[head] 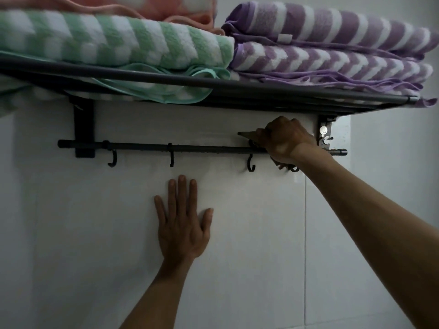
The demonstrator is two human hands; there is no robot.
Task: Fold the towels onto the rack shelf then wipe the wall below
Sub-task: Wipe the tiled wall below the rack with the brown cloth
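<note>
The green striped towel (114, 39) and purple striped towel (332, 43) lie folded on the rack shelf (261, 87), so the folding looks done. Below, the left hand (183, 224) presses flat on the wall (95, 222), fingers spread and empty, probably for support. The right hand (287, 141) is closed on a dark cloth (247, 134) by the hook rail (190, 148), apparently wiping there.

The right hand (287, 138) covers most of a dark cloth (247, 134) and part of the hook rail (190, 148). Above the rail, the pink towel (180, 8) is cut off by the top edge.
</note>
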